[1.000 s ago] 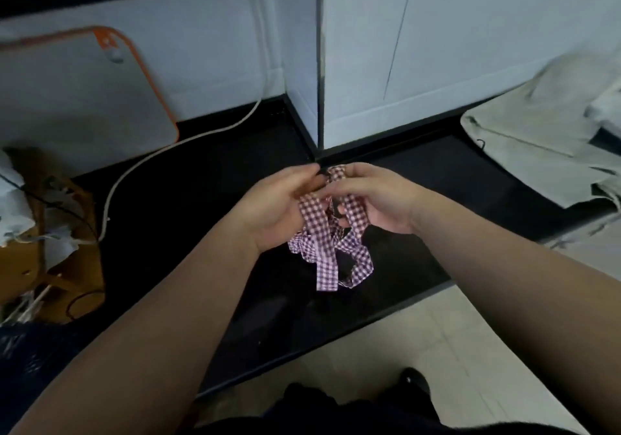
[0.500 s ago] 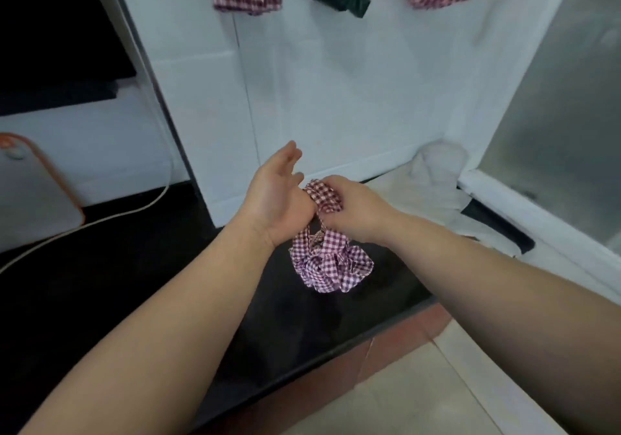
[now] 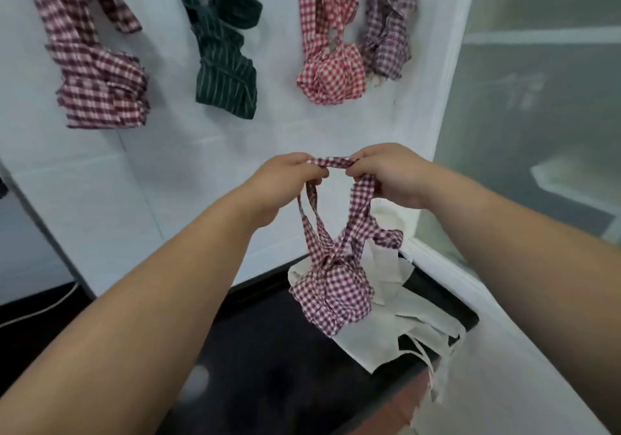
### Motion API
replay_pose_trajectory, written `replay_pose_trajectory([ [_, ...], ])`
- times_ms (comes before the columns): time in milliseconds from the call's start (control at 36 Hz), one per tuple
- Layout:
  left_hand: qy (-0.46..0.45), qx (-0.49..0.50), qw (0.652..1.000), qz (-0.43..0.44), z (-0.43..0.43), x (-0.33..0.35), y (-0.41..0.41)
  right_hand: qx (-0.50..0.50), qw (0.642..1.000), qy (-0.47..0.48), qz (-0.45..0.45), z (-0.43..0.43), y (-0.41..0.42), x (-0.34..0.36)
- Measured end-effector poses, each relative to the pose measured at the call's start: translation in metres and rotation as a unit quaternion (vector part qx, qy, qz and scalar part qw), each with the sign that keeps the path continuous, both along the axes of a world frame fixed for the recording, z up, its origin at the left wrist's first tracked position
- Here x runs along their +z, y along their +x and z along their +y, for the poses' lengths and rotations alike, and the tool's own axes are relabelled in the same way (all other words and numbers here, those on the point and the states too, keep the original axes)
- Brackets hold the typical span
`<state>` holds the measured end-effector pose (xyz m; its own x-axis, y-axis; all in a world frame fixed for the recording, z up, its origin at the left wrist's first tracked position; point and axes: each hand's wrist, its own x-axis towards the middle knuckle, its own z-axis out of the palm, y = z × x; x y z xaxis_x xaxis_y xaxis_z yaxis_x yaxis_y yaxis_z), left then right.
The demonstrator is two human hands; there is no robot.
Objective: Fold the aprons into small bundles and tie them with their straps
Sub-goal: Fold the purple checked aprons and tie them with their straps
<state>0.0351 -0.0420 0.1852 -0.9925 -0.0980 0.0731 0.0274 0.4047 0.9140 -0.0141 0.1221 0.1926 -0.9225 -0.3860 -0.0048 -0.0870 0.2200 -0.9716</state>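
Apron bundle (image 3: 331, 292) hung below our hands; left hand (image 3: 285, 182) and right hand (image 3: 386, 176) each pinched its strap loop (image 3: 332, 162); we judged an even, taut pull would keep the knot snug

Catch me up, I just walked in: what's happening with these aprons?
A person holds a purple checked apron bundle up by its strap loop, the left hand and right hand each pinching the top. The bundle looks tied and hangs over a black counter. Four other bundles hang on the white wall; white cloth lies on the counter.
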Motion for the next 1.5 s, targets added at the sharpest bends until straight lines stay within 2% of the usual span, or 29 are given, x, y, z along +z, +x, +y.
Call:
replay_pose_trajectory([
  [83, 0.223, -0.060, 0.973, -0.005, 0.008, 0.020, -0.023, 0.007, 0.996, -0.091, -0.012, 0.006, -0.020, 0.022],
  [111, 0.254, -0.083, 0.964, -0.003, 0.009, 0.025, -0.031, 0.014, 0.992, -0.127, -0.015, 0.007, -0.027, 0.028],
  [194, 0.242, -0.130, 0.961, 0.018, 0.008, 0.043, -0.049, 0.013, 0.972, -0.234, -0.024, 0.004, -0.046, 0.047],
  [306, 0.242, -0.141, 0.957, 0.071, 0.000, 0.070, -0.076, 0.052, 0.943, -0.329, -0.032, -0.008, -0.064, 0.074],
  [389, 0.294, -0.145, 0.940, 0.095, -0.001, 0.096, -0.093, 0.119, 0.927, -0.354, -0.042, -0.013, -0.072, 0.096],
  [444, 0.301, -0.132, 0.937, 0.115, 0.000, 0.118, -0.103, 0.128, 0.922, -0.364, -0.033, -0.014, -0.083, 0.115],
  [583, 0.235, -0.081, 0.950, 0.191, 0.001, 0.167, -0.123, 0.060, 0.937, -0.338, 0.059, -0.013, -0.113, 0.163],
  [694, 0.242, -0.020, 0.933, 0.265, 0.003, 0.205, -0.145, 0.045, 0.947, -0.264, 0.176, -0.009, -0.153, 0.206],
  [778, 0.170, 0.003, 0.932, 0.321, 0.010, 0.237, -0.164, 0.027, 0.939, -0.230, 0.255, -0.003, -0.180, 0.241],
  [917, 0.019, 0.079, 0.919, 0.386, 0.026, 0.286, -0.200, -0.039, 0.909, -0.196, 0.366, 0.002, -0.224, 0.292],
  [972, -0.013, 0.107, 0.910, 0.401, 0.028, 0.306, -0.213, -0.059, 0.892, -0.178, 0.411, 0.001, -0.235, 0.311],
  [1083, -0.081, 0.125, 0.897, 0.417, 0.032, 0.353, -0.231, -0.093, 0.842, -0.171, 0.503, 0.000, -0.257, 0.361],
  [1222, -0.089, 0.136, 0.887, 0.432, 0.026, 0.409, -0.240, -0.119, 0.797, -0.149, 0.574, -0.013, -0.277, 0.419],
  [1306, -0.112, 0.174, 0.866, 0.456, 0.013, 0.442, -0.238, -0.117, 0.778, -0.150, 0.599, -0.024, -0.283, 0.455],
  [1444, -0.109, 0.207, 0.844, 0.482, 0.001, 0.470, -0.236, -0.120, 0.764, -0.160, 0.614, -0.037, -0.286, 0.487],
  [1500, -0.119, 0.245, 0.831, 0.485, 0.003, 0.478, -0.241, -0.140, 0.772, -0.139, 0.604, -0.036, -0.291, 0.491],
])
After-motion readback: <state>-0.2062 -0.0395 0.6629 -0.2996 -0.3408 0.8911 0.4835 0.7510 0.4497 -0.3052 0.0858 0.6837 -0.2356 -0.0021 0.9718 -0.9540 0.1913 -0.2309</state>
